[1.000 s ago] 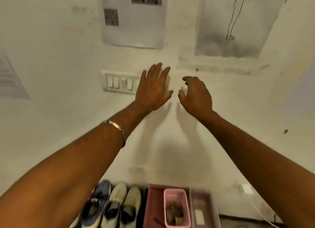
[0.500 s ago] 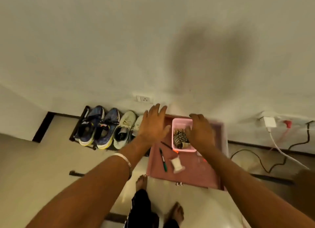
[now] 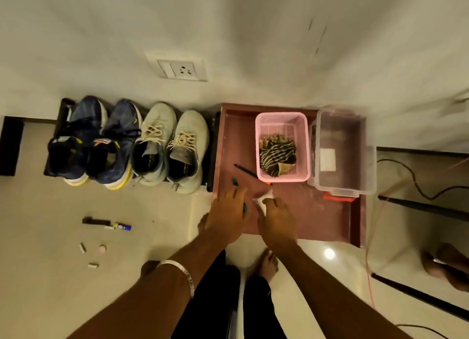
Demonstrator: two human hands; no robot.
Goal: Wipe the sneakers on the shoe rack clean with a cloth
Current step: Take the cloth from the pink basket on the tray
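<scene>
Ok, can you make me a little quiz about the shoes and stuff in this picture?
1. How many sneakers sit on the shoe rack?
2. True or false: the striped cloth lies in the pink basket.
3. Which hand touches the small white thing: A left hand, B right hand?

Key: 1. four: two blue sneakers, two pale sneakers. 2. true. 3. B.

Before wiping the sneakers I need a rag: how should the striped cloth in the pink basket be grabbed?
Pinch the striped cloth at its bunched top folds, coming straight down from above: the pink basket walls block every side, only its open top is free.
</scene>
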